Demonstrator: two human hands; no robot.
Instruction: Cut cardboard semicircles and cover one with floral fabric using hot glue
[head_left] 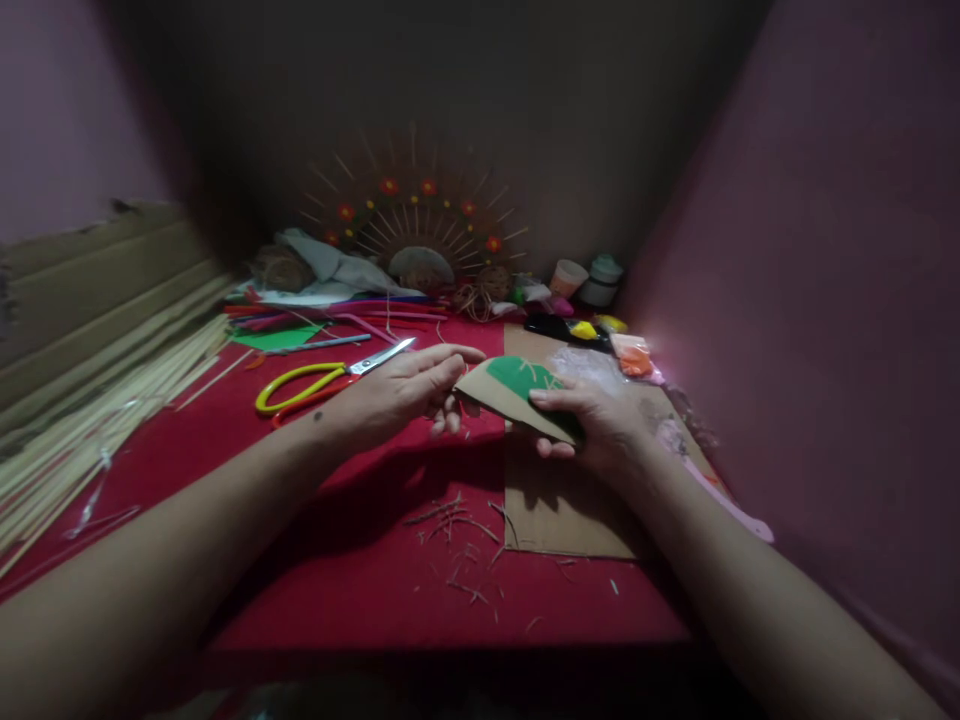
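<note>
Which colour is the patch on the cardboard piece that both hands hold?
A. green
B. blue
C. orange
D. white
A: the cardboard piece, held between the left hand and the right hand, carries a green patch on its top face.

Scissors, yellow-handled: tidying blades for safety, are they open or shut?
Shut: the scissors lie flat on the red cloth, blades together in one point.
</note>
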